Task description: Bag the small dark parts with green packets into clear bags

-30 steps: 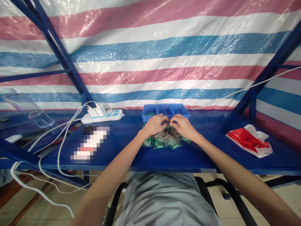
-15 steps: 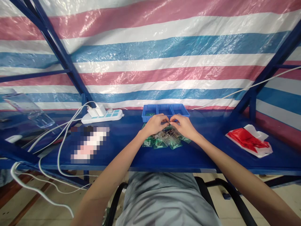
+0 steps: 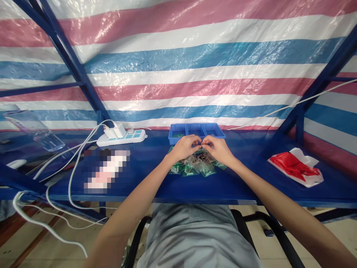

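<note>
My left hand [image 3: 186,146] and my right hand [image 3: 216,147] meet fingertip to fingertip above a pile of small clear and green plastic packets [image 3: 192,169]. Both hands are closed in a pinch. Between the fingertips sits something small and dark, too little to name. Small metallic and dark pieces [image 3: 198,160] show among the packets under my hands. Just behind my hands stands a blue tray [image 3: 178,141] with three compartments. Some green pieces lie in its left compartment, and my fingers partly cover its front.
A white power strip [image 3: 122,138] with plugged-in chargers and trailing white cables stands at the back left. Further left is a clear plastic bottle [image 3: 41,130]. A red and white plastic bag [image 3: 295,167] lies on the blue table [image 3: 237,190] at the right. Striped sheeting hangs behind.
My right fingertips have shifted very slightly, still against the left ones. Everything else stays where it was.
</note>
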The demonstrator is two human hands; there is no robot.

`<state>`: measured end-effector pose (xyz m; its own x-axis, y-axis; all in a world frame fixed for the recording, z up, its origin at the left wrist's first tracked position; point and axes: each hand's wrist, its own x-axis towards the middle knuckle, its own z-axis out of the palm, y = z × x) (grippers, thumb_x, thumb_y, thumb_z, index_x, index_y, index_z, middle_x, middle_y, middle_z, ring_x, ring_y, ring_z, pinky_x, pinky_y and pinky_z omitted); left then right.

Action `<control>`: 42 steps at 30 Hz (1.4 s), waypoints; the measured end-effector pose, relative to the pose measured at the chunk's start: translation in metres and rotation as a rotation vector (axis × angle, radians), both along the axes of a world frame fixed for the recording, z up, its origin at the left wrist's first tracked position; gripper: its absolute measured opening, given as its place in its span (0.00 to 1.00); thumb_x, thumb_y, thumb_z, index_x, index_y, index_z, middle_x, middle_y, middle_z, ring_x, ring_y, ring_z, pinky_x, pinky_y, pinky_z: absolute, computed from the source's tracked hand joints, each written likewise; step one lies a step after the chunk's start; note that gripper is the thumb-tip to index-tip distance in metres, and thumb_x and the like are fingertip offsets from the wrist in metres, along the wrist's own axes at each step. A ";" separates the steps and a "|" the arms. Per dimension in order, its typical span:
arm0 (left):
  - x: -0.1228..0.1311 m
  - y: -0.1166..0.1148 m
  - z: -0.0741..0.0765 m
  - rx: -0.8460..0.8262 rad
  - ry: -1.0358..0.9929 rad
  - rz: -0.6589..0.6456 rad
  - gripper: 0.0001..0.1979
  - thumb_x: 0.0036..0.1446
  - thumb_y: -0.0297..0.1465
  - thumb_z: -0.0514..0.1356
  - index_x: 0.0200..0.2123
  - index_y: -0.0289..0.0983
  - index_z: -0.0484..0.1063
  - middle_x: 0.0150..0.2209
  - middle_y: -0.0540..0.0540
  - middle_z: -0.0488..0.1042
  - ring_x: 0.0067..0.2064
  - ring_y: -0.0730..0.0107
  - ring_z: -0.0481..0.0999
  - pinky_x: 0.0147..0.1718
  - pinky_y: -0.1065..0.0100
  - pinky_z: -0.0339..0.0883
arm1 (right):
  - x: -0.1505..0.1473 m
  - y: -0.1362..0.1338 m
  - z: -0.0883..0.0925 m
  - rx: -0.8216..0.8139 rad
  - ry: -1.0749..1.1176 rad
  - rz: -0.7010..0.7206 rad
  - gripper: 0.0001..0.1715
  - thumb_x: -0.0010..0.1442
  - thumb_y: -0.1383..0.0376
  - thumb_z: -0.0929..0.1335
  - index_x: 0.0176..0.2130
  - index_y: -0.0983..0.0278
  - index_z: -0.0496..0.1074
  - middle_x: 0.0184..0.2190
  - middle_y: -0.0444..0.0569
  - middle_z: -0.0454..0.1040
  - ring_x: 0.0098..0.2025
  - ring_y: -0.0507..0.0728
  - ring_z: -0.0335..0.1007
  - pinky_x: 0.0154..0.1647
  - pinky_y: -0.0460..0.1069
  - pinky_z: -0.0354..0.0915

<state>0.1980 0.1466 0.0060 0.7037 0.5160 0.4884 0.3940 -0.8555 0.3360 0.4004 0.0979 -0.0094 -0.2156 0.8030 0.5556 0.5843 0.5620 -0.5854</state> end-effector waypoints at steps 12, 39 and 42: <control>0.002 0.000 -0.001 -0.008 -0.035 -0.003 0.13 0.70 0.37 0.54 0.46 0.38 0.76 0.39 0.46 0.78 0.38 0.67 0.75 0.38 0.67 0.65 | -0.001 -0.001 0.002 0.029 -0.013 0.023 0.07 0.64 0.67 0.64 0.41 0.60 0.72 0.37 0.48 0.80 0.40 0.58 0.78 0.41 0.52 0.70; 0.010 -0.005 -0.001 -0.237 -0.278 -0.001 0.09 0.64 0.36 0.60 0.38 0.37 0.76 0.34 0.48 0.79 0.32 0.72 0.76 0.33 0.71 0.70 | 0.001 0.001 -0.002 -0.030 0.005 -0.073 0.11 0.67 0.61 0.65 0.42 0.61 0.76 0.34 0.49 0.82 0.36 0.60 0.79 0.36 0.51 0.69; 0.010 -0.004 -0.002 -0.221 -0.299 0.012 0.08 0.65 0.35 0.60 0.40 0.37 0.76 0.35 0.47 0.79 0.34 0.71 0.77 0.33 0.71 0.71 | -0.001 0.001 -0.002 -0.094 0.054 -0.037 0.13 0.68 0.61 0.63 0.40 0.61 0.76 0.32 0.49 0.81 0.35 0.60 0.79 0.36 0.52 0.70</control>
<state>0.2082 0.1429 0.0036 0.5401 0.6390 0.5477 0.2596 -0.7455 0.6138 0.3991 0.0984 -0.0118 -0.1567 0.8590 0.4874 0.5700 0.4817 -0.6656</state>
